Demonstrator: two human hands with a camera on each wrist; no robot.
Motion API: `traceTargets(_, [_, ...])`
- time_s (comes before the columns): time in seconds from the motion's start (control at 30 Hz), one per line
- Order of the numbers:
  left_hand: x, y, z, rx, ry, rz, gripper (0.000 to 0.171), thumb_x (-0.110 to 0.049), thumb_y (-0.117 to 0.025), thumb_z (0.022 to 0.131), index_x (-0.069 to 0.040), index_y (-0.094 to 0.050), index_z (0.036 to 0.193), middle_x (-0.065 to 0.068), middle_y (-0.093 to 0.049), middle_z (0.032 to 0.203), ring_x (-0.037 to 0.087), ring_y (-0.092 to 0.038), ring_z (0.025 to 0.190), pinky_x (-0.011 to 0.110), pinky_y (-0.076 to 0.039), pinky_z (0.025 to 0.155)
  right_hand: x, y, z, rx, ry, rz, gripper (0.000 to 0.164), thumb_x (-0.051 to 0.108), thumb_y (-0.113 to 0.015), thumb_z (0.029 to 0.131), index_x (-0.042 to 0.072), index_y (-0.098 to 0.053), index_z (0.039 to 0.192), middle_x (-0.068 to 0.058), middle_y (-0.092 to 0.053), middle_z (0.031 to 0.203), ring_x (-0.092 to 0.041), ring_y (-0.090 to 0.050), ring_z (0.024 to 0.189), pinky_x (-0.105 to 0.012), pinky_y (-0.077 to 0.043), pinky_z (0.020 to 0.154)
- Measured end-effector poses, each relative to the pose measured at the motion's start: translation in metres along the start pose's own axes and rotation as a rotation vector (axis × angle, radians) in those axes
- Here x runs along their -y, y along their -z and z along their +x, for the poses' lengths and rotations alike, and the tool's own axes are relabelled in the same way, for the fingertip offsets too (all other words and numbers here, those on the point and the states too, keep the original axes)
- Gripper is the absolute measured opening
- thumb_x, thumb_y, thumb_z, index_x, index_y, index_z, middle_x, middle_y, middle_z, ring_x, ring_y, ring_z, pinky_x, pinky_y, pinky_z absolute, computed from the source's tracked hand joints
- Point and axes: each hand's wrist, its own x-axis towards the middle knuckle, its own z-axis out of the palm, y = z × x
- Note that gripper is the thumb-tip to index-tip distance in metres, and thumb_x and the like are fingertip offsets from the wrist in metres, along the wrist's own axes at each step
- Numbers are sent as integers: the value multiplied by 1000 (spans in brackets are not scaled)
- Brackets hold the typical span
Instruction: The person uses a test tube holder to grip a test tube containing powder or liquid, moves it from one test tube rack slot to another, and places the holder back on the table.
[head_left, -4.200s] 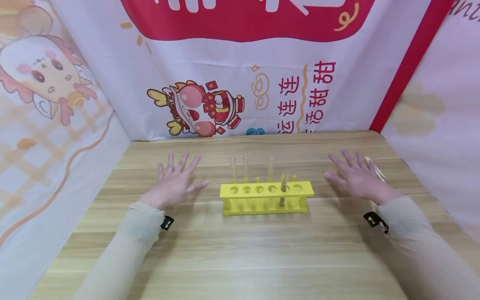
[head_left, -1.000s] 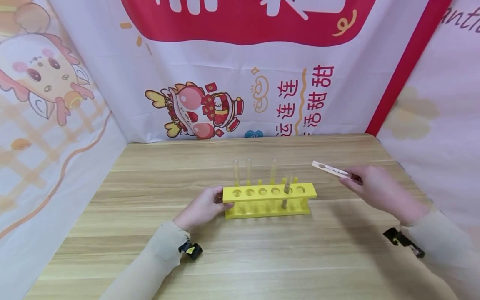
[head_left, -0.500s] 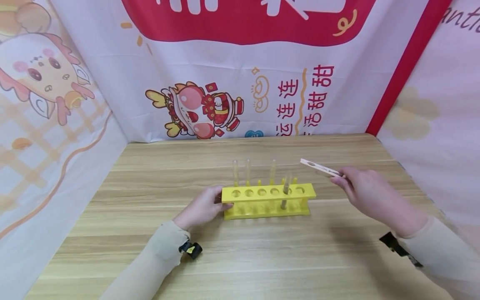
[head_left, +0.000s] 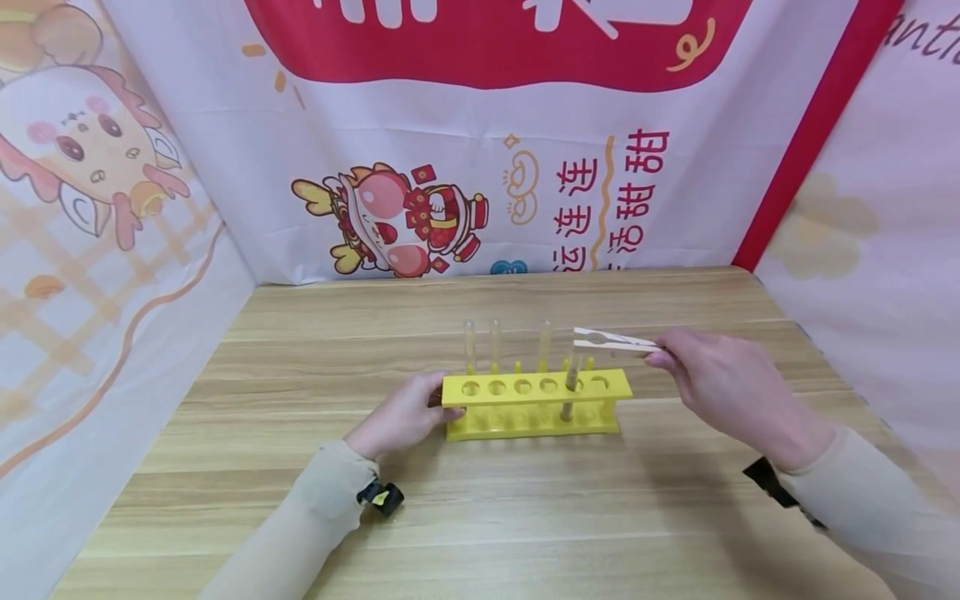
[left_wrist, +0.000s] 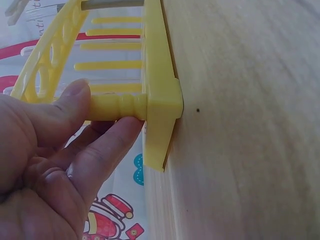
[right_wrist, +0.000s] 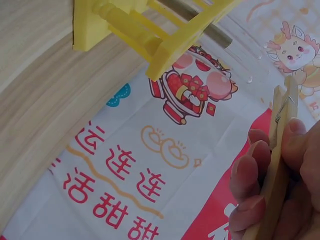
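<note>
A yellow test tube rack (head_left: 537,401) stands on the table. My left hand (head_left: 407,414) grips its left end; in the left wrist view, thumb and fingers close around the rack's end post (left_wrist: 117,107). In one hole stands a test tube (head_left: 572,379) with grey-brown contents in its lower part, its clear mouth above the rack. My right hand (head_left: 723,387) pinches a wooden test tube holder (head_left: 628,341) by its back half. The holder's tips are spread apart and overlap the tube's upper end in the head view. The right wrist view shows the fingers curled around the wood (right_wrist: 274,185).
Behind the rack's holes, several upright yellow pegs carry inverted clear test tubes (head_left: 495,346). The wood-grain table (head_left: 480,508) meets a printed cloth backdrop (head_left: 450,117), with further cloth panels at left and right.
Both hands were flat on the table at first. My left hand then took the rack's end, and my right picked up the holder, brought it left to the filled tube and spread its tips.
</note>
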Motion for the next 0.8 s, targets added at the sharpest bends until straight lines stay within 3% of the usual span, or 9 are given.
traceTargets(0.2, [0, 0, 1, 0, -2, 6, 25, -10, -72, 91, -15, -67, 115, -5, -68, 110, 11, -63, 104, 38, -50, 96, 1, -3, 6, -48, 12, -13, 59, 54, -30, 104, 8, -62, 86, 2, -57, 61, -16, -51, 44, -36, -40, 36])
traceTargets(0.47, [0, 0, 1, 1, 19, 6, 25, -12, -72, 91, -15, -67, 115, -5, -68, 110, 11, -62, 105, 39, -49, 97, 3, -9, 9, -36, -4, 6, 61, 55, -30, 103, 9, -66, 85, 0, -64, 65, -18, -55, 47, -37, -42, 36])
traceTargets(0.8, [0, 1, 1, -5, 22, 6, 27, -12, -74, 89, -15, -67, 115, -4, -68, 112, 14, -62, 108, 40, -48, 99, 3, -15, 9, -10, -18, 16, 62, 55, -30, 103, 10, -66, 82, 3, -59, 61, -13, -48, 44, -32, -37, 35])
